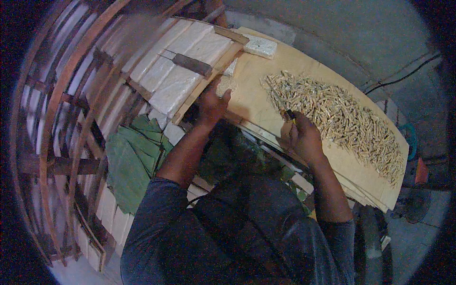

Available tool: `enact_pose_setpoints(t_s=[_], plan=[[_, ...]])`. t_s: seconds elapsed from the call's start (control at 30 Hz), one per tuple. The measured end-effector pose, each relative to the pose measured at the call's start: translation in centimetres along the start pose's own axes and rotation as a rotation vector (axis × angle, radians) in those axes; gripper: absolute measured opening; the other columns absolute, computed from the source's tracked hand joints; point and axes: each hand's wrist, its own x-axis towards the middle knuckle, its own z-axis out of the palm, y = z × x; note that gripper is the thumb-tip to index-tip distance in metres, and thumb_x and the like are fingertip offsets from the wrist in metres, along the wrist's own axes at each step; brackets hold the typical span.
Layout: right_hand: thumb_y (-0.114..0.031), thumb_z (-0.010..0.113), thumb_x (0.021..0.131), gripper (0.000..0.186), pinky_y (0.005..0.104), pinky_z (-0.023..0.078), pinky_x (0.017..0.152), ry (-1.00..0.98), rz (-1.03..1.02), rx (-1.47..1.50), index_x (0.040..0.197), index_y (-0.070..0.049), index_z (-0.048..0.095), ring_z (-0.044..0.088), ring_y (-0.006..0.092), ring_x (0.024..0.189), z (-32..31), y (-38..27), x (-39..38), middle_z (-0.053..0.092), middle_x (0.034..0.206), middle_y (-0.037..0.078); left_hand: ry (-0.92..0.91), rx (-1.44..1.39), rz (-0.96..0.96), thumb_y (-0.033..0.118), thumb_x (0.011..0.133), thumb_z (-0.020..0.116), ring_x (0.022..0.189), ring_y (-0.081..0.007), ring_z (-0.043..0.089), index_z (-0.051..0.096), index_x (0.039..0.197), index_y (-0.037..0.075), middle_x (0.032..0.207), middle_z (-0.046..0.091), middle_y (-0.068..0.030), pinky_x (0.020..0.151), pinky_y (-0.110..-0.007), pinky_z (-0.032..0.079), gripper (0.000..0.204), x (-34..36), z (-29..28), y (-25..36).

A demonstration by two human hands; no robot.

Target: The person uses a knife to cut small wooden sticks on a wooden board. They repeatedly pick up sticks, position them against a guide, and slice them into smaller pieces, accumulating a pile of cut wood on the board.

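My left hand (213, 110) is closed at the near left edge of a pale wooden board (254, 71). A pale, grainy-looking bundle (227, 85) sits between its thumb and fingers, seemingly of short sticks. Over the board's middle, my right hand (306, 137) is wrapped round a thin, straight tool (284, 105) with a yellow and dark handle; its exact kind is unclear. The tool's slim end reaches to the left edge of a large heap of short, pale brown sticks (332, 109).
White plastic-wrapped blocks (175, 90) lie left of the board, with a dark-handled, two-pronged tool (192, 65) on them. A small white block (260, 47) rests at the board's far edge. Green folded sheets (137, 161) are beside my left arm. Wooden racks (71, 99) stand left.
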Motion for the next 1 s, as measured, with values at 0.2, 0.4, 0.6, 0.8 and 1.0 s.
enact_pose_setpoints(t_s=[0.2,0.4,0.6,0.8,1.0], plan=[[-0.019,0.070,0.093,0.047,0.0490,0.059,0.092,0.045,0.022,0.010,0.138,-0.008,0.060,0.072,0.0428,0.108,1.0,1.6,-2.6,0.070,0.126,0.023,-0.024,-0.035,-0.022,0.033,0.089,0.080,0.118,-0.0426,0.064,0.063,0.138,0.002,0.125,0.069,-0.0257,0.104,-0.050,0.050,0.060,-1.0,0.5,1.5],[-0.011,0.059,0.101,0.039,0.0501,0.058,0.089,-0.069,0.100,0.008,0.139,-0.004,0.059,0.072,0.0435,0.104,0.6,0.0,-5.6,0.070,0.118,0.025,-0.241,0.158,0.314,0.028,0.086,0.082,0.112,-0.0426,0.063,0.064,0.135,0.003,0.115,0.070,-0.0223,0.100,-0.053,0.050,0.058,-6.7,4.6,3.4],[-0.010,0.060,0.100,0.039,0.0513,0.058,0.086,0.001,0.062,0.084,0.138,-0.006,0.059,0.071,0.0446,0.100,2.8,0.4,-6.7,0.070,0.117,0.026,-0.338,0.190,0.187,0.026,0.085,0.082,0.115,-0.0425,0.061,0.065,0.133,0.004,0.120,0.069,-0.0222,0.102,-0.054,0.049,0.055,-6.2,5.1,4.3],[-0.009,0.060,0.100,0.038,0.0521,0.058,0.086,0.011,0.040,0.065,0.137,-0.005,0.058,0.070,0.0469,0.101,2.5,-0.5,-6.7,0.069,0.117,0.026,-0.330,0.077,0.197,0.028,0.083,0.084,0.114,-0.0422,0.061,0.065,0.131,0.006,0.120,0.069,-0.0208,0.103,-0.054,0.049,0.057,-5.4,3.8,6.3],[-0.020,0.060,0.103,0.042,0.0527,0.060,0.084,0.053,0.002,0.054,0.144,-0.010,0.056,0.072,0.0452,0.097,2.3,0.5,-6.8,0.070,0.115,0.025,-0.271,0.049,0.362,0.029,0.082,0.083,0.112,-0.0420,0.060,0.062,0.133,0.007,0.122,0.068,-0.0183,0.099,-0.054,0.050,0.060,-5.0,4.6,5.3]])
